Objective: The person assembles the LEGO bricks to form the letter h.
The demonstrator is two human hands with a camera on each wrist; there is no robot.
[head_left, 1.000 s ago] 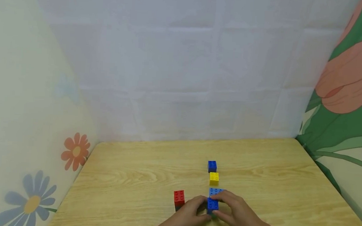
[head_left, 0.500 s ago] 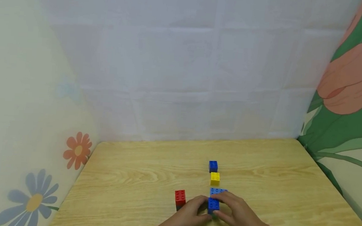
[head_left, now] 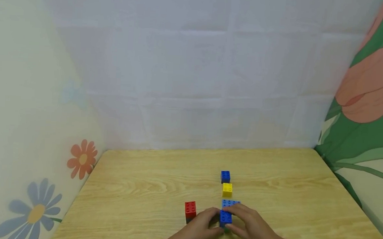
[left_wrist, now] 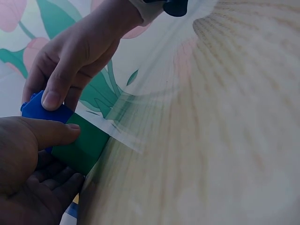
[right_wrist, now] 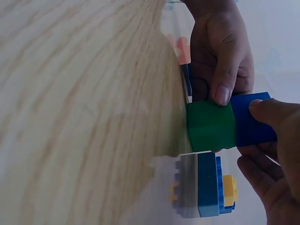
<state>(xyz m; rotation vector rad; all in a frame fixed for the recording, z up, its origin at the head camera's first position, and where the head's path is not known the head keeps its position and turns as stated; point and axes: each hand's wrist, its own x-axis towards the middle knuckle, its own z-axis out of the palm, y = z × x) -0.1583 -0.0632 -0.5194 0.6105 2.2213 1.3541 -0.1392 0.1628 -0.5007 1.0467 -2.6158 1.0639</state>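
Note:
A blue building brick (head_left: 226,218) sits on top of a green building brick (right_wrist: 210,125), their faces lined up, the green one down at the table. My left hand (head_left: 202,226) grips the green brick, its thumb flat on one side in both wrist views. The fingers of my right hand (head_left: 252,223) pinch the blue brick from the other side; in the left wrist view its thumb presses the blue face. Just beyond the pair is a light blue brick (head_left: 230,202), wider than the others and partly hidden by the right hand.
Left of the hands stands a red brick (head_left: 190,208) on a darker block. A yellow brick (head_left: 227,190) and a dark blue brick (head_left: 225,177) line up farther back on the wooden table (head_left: 149,175). A white sheet (head_left: 180,79) hangs behind it.

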